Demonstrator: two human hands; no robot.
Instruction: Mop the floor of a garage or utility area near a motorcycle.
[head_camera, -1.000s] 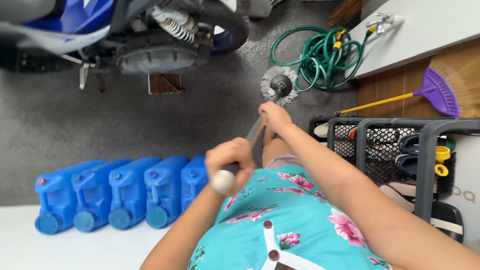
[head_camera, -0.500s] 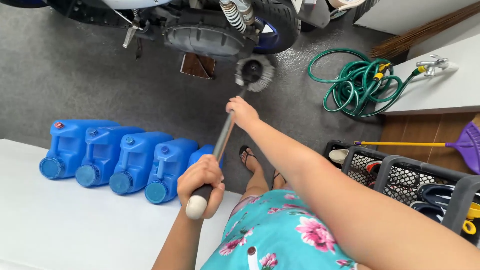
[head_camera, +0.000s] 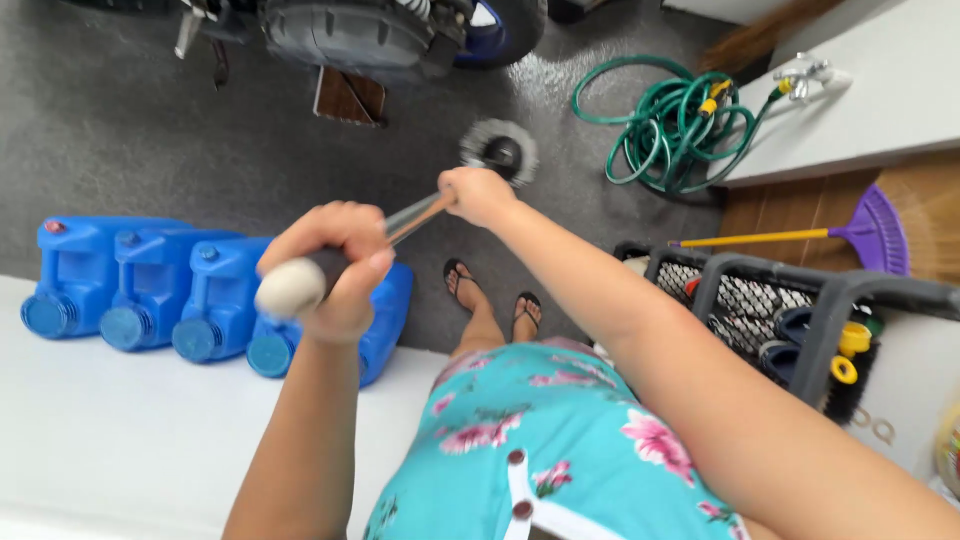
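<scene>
**Item record: spin mop held in two hands over a grey floor**

Left hand (head_camera: 335, 268): closed in a full grip round the dark upper end of the mop handle (head_camera: 415, 213), just below its pale rounded end cap (head_camera: 288, 288). Hand was raised close to the camera.

Right hand (head_camera: 478, 195): closed round the metal shaft farther down, arm stretched forward. Its grip hid the stretch of shaft beneath it.

Mop head (head_camera: 499, 152): round, with grey-white strands about a dark centre hub, lying on the speckled grey floor (head_camera: 180, 140) just beyond the right hand, near the rear wheel of a scooter (head_camera: 360, 30).

Adjacent items:
- Wooden block (head_camera: 349, 97), set under the scooter.
- Blue plastic jerrycans (head_camera: 150, 285), standing in a row, touching one another, along the edge of a white raised surface (head_camera: 120, 430); the nearest one was partly hidden behind the left hand.
- Green garden hose (head_camera: 672, 125), coiled on the floor to the right of the mop head, with yellow fittings, running to a metal tap (head_camera: 805, 70) on a white ledge.
- Purple broom (head_camera: 870, 228) with yellow handle, lying on wooden flooring.
- Grey shoe rack (head_camera: 800, 300) with mesh shelves, holding footwear.
- Person's feet in dark sandals (head_camera: 490, 300), on the floor below the handle; floral turquoise garment (head_camera: 560, 440) in the foreground.
</scene>
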